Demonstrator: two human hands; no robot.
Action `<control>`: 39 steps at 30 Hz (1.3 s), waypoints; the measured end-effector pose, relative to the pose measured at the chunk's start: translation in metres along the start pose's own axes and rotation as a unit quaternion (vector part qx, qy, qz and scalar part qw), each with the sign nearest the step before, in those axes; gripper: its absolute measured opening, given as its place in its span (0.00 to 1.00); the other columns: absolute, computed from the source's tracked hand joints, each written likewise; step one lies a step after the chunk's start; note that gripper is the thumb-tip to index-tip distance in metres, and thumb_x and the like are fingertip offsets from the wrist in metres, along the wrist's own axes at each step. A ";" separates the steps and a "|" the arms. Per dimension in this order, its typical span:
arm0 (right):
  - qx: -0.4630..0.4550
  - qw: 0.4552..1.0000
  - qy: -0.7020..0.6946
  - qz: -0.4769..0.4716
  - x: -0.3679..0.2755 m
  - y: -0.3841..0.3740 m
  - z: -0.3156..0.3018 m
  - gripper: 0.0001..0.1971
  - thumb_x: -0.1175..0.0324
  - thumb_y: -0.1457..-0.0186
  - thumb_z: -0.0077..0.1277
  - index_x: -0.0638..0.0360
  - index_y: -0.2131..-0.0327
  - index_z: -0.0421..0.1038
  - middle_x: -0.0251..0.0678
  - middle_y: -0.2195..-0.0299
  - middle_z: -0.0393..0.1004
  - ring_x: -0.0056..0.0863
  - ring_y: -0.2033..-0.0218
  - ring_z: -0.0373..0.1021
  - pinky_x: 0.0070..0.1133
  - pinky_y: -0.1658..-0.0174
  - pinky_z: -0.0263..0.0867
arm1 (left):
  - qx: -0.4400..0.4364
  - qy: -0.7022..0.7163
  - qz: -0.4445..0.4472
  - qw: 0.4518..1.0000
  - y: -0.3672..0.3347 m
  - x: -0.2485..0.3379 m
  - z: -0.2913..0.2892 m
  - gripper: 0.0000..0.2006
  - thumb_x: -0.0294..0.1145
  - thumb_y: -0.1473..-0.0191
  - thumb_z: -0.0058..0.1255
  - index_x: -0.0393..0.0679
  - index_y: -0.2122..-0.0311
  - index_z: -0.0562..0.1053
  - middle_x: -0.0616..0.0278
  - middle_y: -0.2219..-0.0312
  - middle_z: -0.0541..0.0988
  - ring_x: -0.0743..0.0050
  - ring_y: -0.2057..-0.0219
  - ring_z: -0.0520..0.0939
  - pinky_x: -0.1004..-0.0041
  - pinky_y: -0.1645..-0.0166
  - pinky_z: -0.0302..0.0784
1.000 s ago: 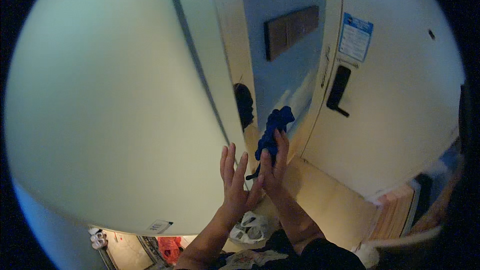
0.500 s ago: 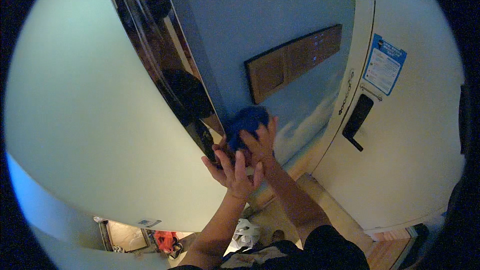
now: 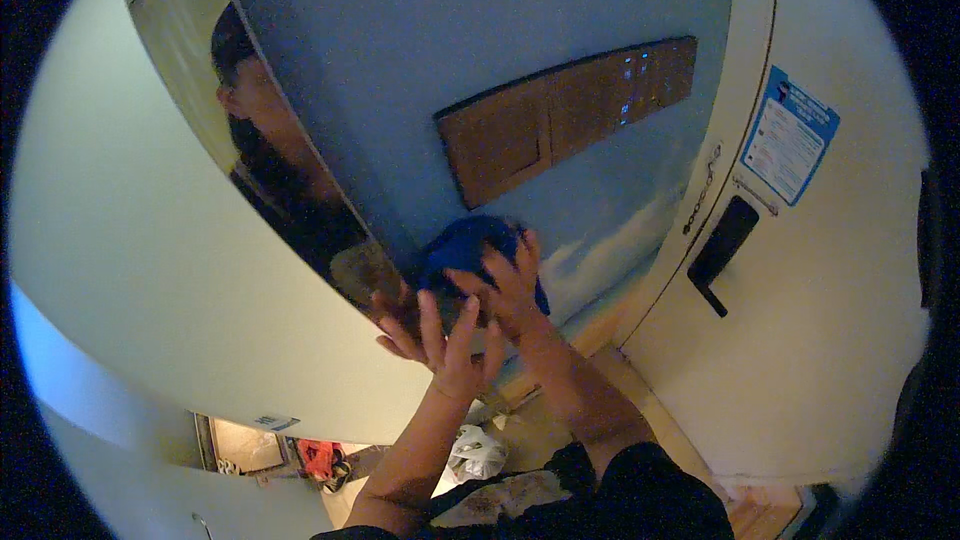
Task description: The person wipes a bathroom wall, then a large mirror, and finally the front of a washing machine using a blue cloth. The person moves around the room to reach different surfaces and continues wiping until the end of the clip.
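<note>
A rounded blue cap (image 3: 455, 245) is at the middle of the view, against the blue wall. My right hand (image 3: 510, 290) lies over its near side, fingers spread and curved onto the cloth. Just below and to the left is my left hand (image 3: 455, 360), its fingers stretched upward and apart in front of the cap's lower edge. Whether those left fingertips touch the cap I cannot tell. Part of the cap's underside is hidden behind both hands.
A narrow mirror (image 3: 290, 130) with a person's reflection stands left, beside a pale panel (image 3: 150, 240). A brown wall panel (image 3: 570, 115) hangs above the cap. At right is a white door (image 3: 810, 340) with a black handle (image 3: 722, 255). A white plastic bag (image 3: 475, 455) lies below.
Both hands and the cap have shifted slightly left in the view. The view has turned, and the mirror shows a different part of the reflection. My right hand stays on the cap.
</note>
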State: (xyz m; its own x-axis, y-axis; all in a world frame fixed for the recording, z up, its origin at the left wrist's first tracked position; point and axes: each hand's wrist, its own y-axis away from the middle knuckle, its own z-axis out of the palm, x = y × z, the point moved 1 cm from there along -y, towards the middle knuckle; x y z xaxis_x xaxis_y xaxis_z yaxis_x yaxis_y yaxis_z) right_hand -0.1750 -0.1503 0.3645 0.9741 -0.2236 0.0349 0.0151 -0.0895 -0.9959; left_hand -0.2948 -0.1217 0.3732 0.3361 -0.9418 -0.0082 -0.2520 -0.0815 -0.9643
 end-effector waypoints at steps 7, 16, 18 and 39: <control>0.025 0.983 0.005 0.184 0.101 -0.009 -0.028 0.20 0.60 0.52 0.47 0.58 0.56 0.67 0.47 0.52 0.56 0.54 0.48 0.49 0.51 0.46 0.41 | -0.090 0.041 -0.059 0.993 -0.025 0.047 0.052 0.31 0.47 0.52 0.44 0.43 0.45 0.57 0.42 0.43 0.50 0.36 0.41 0.40 0.42 0.43 0.28; -0.059 0.991 -0.101 -0.069 0.093 0.005 -0.024 0.14 0.52 0.54 0.48 0.37 0.61 0.70 0.44 0.50 0.55 0.52 0.48 0.50 0.54 0.47 0.39 | 0.008 -0.043 -0.030 0.999 -0.015 0.044 0.084 0.37 0.61 0.48 0.26 0.40 0.43 0.50 0.39 0.43 0.50 0.36 0.41 0.44 0.42 0.43 0.30; -0.041 0.993 -0.094 -0.052 0.108 0.008 -0.025 0.14 0.53 0.54 0.49 0.37 0.62 0.70 0.44 0.49 0.54 0.51 0.48 0.50 0.54 0.47 0.38 | -0.004 -0.066 -0.028 0.997 -0.012 0.043 0.085 0.37 0.61 0.48 0.27 0.39 0.43 0.51 0.38 0.44 0.51 0.35 0.41 0.45 0.40 0.43 0.30; 0.020 0.993 -0.029 0.115 0.132 0.001 -0.027 0.18 0.59 0.50 0.46 0.53 0.56 0.65 0.47 0.53 0.54 0.50 0.48 0.48 0.53 0.48 0.39 | -0.042 -0.097 -0.020 0.994 -0.010 0.041 0.079 0.27 0.57 0.49 0.33 0.51 0.49 0.65 0.36 0.44 0.50 0.33 0.41 0.41 0.40 0.43 0.29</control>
State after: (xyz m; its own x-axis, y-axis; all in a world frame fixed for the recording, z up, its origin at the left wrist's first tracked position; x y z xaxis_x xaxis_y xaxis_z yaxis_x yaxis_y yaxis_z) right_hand -0.0528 -0.2057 0.3706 0.9639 -0.1776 -0.1981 -0.2021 -0.0043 -0.9794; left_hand -0.2070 -0.1342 0.3615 0.5139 -0.8573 -0.0290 -0.3072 -0.1524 -0.9394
